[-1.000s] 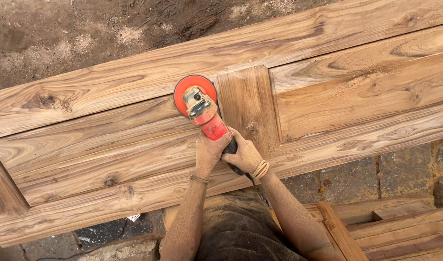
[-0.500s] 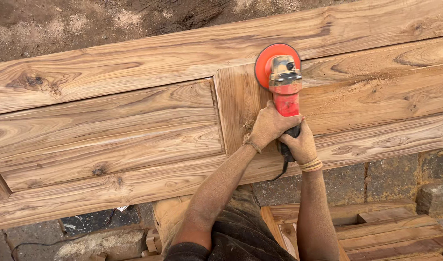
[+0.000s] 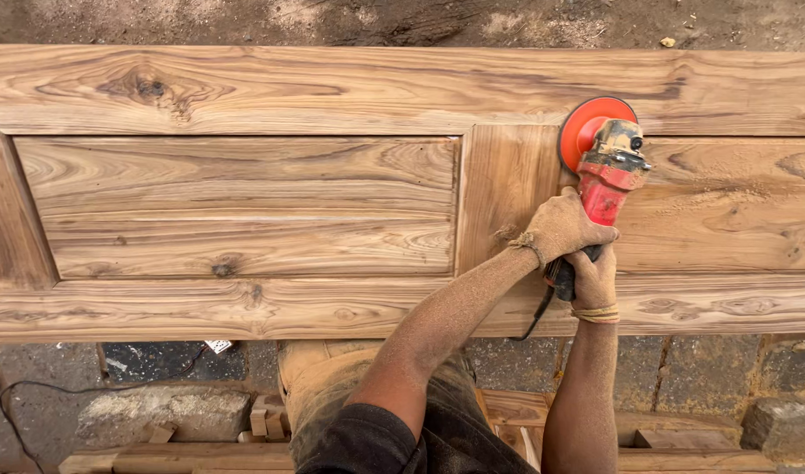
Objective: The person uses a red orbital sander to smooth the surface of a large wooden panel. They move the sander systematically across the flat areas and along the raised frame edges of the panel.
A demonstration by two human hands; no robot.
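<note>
A red angle grinder (image 3: pixel 608 172) with an orange sanding disc (image 3: pixel 585 125) rests on a wide wooden door (image 3: pixel 244 202) lying flat. The disc sits at the top right edge of the upright piece between two sunken panels. My left hand (image 3: pixel 560 226) wraps the grinder's red body from the left. My right hand (image 3: pixel 593 274) grips the black rear handle just below it. Both hands and forearms are coated in sawdust. A black cord (image 3: pixel 537 316) drops from the handle.
Sawdust lies piled on the right panel (image 3: pixel 727 189). Bare dirt ground (image 3: pixel 376 22) runs beyond the door's far edge. Below the near edge are stone blocks (image 3: pixel 161 412), wooden offcuts (image 3: pixel 683 434) and a thin black cable (image 3: pixel 34 391) on dark paving.
The grinder and both hands have travelled right, from the left panel's top corner across the upright piece to its right edge. The view has shifted, so the door now lies level.
</note>
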